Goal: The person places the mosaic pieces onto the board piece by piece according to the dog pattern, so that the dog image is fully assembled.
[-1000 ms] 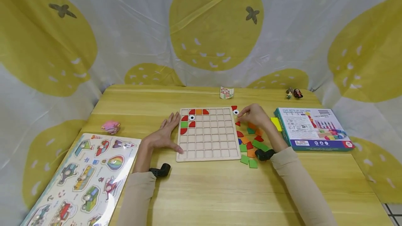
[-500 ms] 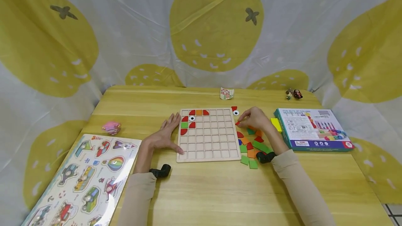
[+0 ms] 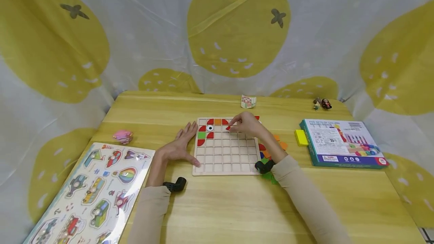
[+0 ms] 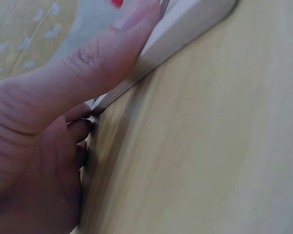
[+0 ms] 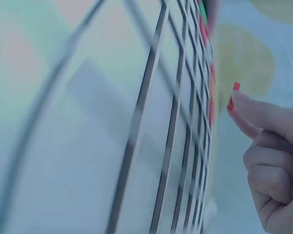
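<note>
A square wooden grid board point(image 3: 222, 158) lies on the table. Its upper left cells hold several red rounded tiles, an orange square tile point(image 3: 217, 122), a green tile point(image 3: 201, 134) and a round eye tile point(image 3: 210, 128). My left hand point(image 3: 178, 148) rests along the board's left side, fingers stretched out and thumb on the lower left corner; the left wrist view shows the thumb against the board's edge. Above the upper cells, my right hand point(image 3: 248, 124) pinches a small red tile point(image 5: 236, 87) between thumb and forefinger. The right wrist view shows it raised off the board.
Loose orange tiles point(image 3: 283, 145) and other colours lie right of the board, partly behind the right forearm. Farther right are a yellow block point(image 3: 301, 137) and a boxed toy point(image 3: 342, 142). A vehicle puzzle point(image 3: 101, 187), pink toy point(image 3: 123, 136), printed card point(image 3: 248, 101) and small figures point(image 3: 326, 104) also lie around.
My right hand took the red tile from beside the board's right edge and has carried it left, over the upper cells. The left hand stays at the board's left side.
</note>
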`<state>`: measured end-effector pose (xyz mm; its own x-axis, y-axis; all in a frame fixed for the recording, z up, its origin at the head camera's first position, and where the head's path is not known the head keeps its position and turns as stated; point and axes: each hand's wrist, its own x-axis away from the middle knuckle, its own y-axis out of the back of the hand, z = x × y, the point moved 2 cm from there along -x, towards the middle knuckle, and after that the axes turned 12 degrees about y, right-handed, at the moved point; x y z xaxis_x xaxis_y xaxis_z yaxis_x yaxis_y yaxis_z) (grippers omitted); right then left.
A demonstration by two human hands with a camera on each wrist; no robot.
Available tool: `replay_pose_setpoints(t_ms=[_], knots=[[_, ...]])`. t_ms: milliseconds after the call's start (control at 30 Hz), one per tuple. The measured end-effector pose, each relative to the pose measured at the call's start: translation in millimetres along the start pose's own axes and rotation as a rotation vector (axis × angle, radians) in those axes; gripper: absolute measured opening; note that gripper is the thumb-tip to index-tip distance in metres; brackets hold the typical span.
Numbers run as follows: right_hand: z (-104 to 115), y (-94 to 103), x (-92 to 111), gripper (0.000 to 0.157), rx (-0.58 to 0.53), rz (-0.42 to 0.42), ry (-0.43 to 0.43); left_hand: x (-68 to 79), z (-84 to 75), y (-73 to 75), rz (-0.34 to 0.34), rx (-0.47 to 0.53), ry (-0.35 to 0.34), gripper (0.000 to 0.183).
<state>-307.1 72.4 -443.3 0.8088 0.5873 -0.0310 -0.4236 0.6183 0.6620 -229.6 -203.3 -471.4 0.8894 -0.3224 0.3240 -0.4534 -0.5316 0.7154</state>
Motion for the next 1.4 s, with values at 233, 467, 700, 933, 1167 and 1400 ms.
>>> replay_pose_setpoints(t_ms=[233, 467, 700, 933, 1167, 1400], knots=[[16, -27.3, -32, 0.011, 0.101, 0.018, 0.009, -0.5, -2.4, -1.8, 0.004, 0.008, 0.009, 0.14], [11, -30.6, -33, 0.012, -0.004, -0.003, -0.024, 0.6, -0.7, -1.5, -0.001, 0.014, 0.034, 0.142], [1, -7.0, -13, 0.022, -0.037, -0.036, 0.005, 0.8, -1.8, -2.4, 0.012, 0.032, 0.04, 0.142], [-34, 45.0, 37, 0.025, -0.006, -0.22, -0.174, 1.8, 1.0, -0.6, 0.004, 0.025, 0.033, 0.141], [-60, 49.2, 42, 0.03, -0.033, -0.24, -0.28, 3.9, 3.3, 0.6, -0.008, 0.018, 0.0, 0.14], [-64, 49.0, 43, 0.027, 0.009, -0.257, -0.283, -0.3, 0.8, -1.0, -0.003, -0.006, -0.007, 0.141]])
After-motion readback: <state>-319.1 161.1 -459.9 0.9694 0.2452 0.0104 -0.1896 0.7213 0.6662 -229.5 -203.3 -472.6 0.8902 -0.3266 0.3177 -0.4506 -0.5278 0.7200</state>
